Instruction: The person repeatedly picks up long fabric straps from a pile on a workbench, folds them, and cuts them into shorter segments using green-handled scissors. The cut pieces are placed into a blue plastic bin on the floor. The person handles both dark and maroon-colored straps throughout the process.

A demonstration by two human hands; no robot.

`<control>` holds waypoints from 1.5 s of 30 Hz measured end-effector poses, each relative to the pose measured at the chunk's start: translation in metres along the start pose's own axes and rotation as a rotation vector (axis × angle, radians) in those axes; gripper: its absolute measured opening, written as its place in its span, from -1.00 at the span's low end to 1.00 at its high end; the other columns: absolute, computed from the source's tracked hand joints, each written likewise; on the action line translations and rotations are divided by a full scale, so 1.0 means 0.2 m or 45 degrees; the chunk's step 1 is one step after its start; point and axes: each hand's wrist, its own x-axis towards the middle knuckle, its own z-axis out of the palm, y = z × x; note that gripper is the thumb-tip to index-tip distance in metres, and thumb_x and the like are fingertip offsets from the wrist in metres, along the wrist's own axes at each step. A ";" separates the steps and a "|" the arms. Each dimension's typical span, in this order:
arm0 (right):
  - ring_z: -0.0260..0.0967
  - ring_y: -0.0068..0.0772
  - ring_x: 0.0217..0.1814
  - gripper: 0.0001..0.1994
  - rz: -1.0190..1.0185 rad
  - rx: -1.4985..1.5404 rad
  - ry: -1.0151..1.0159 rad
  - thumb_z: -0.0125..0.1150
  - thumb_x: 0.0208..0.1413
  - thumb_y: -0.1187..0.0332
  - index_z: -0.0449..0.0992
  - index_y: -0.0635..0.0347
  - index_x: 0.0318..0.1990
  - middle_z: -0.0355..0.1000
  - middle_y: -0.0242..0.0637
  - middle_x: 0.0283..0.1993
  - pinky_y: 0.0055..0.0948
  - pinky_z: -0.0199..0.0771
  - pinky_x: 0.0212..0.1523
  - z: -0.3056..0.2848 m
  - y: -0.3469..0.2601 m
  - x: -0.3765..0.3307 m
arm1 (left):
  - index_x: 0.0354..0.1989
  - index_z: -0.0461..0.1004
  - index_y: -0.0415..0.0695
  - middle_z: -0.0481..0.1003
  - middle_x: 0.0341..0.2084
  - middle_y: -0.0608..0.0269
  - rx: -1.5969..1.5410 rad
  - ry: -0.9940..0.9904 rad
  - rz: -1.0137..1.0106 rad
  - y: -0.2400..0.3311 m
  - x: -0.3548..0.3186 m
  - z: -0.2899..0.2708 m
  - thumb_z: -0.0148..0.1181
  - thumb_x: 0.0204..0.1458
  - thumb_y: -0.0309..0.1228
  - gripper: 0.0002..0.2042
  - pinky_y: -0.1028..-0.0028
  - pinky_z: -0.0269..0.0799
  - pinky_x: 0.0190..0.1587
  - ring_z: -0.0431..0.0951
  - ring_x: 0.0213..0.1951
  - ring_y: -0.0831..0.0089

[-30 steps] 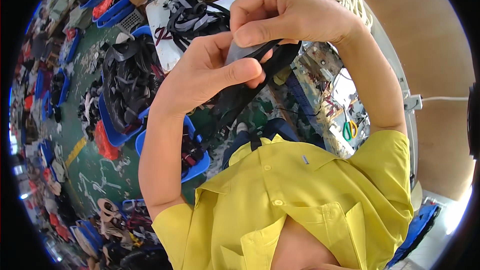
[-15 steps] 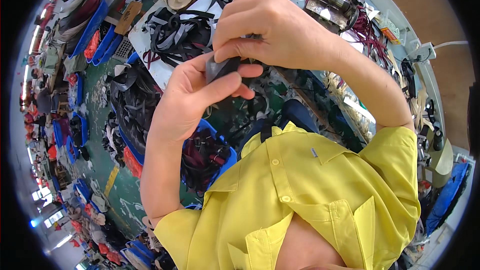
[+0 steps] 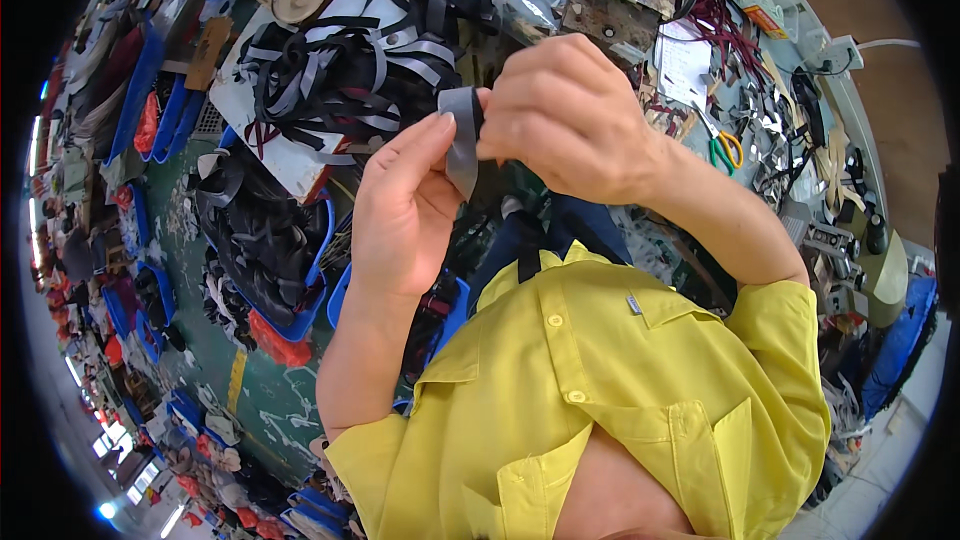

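A short grey strap piece [image 3: 461,140] is held up above the desk [image 3: 262,145], pinched between left hand [image 3: 405,210] and right hand [image 3: 565,120] — both sets of fingers closed on it; a steady, even pinch is judged best, edges kept aligned — no twisting

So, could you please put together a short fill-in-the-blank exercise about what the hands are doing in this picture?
1. The left hand and right hand both pinch a strip coloured ____.
2. The person's shirt is ____.
3. The scissors on the workbench have handles of green and ____.
4. The bin heaped with black pieces is ____.

Missing words: grey; yellow; yellow; blue
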 end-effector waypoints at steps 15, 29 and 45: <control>0.31 -0.32 -0.49 -0.90 0.447 0.011 0.022 0.18 -0.25 0.51 0.38 0.23 -0.52 0.26 -0.30 -0.54 -0.42 0.36 -0.53 0.04 0.01 -0.05 | -0.12 0.39 -0.30 0.46 -0.24 0.24 0.338 0.043 0.279 -0.16 0.11 0.05 -0.10 0.21 -0.39 -0.76 0.52 0.39 -0.14 0.48 -0.22 0.55; 0.35 -0.48 -0.50 -0.92 1.214 0.876 0.093 0.13 -0.10 0.49 0.42 0.33 -0.45 0.34 -0.27 -0.51 -0.53 0.36 -0.46 0.00 -0.02 -0.16 | -0.23 0.46 -0.35 0.53 -0.34 0.16 0.308 0.129 0.164 -0.07 0.17 0.00 -0.05 0.15 -0.42 -0.77 0.54 0.41 -0.15 0.52 -0.28 0.49; 0.38 -0.58 -0.46 -0.93 1.570 1.213 0.237 0.15 -0.11 0.50 0.49 0.28 -0.42 0.45 -0.34 -0.48 -0.56 0.36 -0.39 -0.08 -0.06 -0.29 | -0.34 0.48 -0.34 0.38 -0.58 0.44 1.126 -0.020 0.196 -0.20 0.17 0.05 -0.07 0.19 -0.41 -0.76 0.72 0.14 -0.50 0.26 -0.52 0.78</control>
